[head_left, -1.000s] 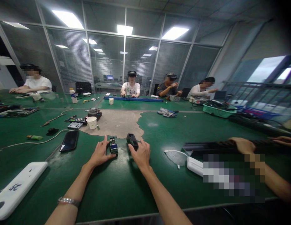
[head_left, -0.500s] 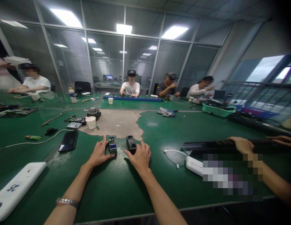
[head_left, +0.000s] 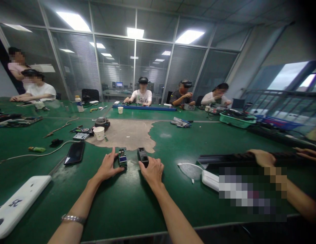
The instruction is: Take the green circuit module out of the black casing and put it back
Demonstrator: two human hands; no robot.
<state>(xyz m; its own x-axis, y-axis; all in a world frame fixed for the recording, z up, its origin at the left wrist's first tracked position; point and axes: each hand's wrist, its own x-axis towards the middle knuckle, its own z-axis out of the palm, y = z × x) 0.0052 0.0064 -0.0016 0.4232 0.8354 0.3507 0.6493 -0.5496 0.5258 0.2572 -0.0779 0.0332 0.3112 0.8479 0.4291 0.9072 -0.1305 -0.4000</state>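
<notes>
My left hand [head_left: 108,167] lies on the green table [head_left: 127,200] with fingers spread, its thumb and forefinger touching a small circuit module [head_left: 122,158] with a blue display. My right hand [head_left: 153,170] rests just right of it, fingers curled around the near end of a small black box-shaped device [head_left: 142,155]. The two items stand side by side at the edge of a worn brown patch [head_left: 127,134] in the table cover.
A black phone [head_left: 75,153], a white paper cup [head_left: 99,133] and a white cable [head_left: 33,155] lie to the left. A white device [head_left: 19,203] sits near left. A co-worker's hand [head_left: 262,156] rests on a long black bar [head_left: 229,159] at right. Several people sit at the far side.
My right hand has closed in on the black device, which has shifted slightly left toward the module. A standing person has come into view at far left. My left hand has stayed put.
</notes>
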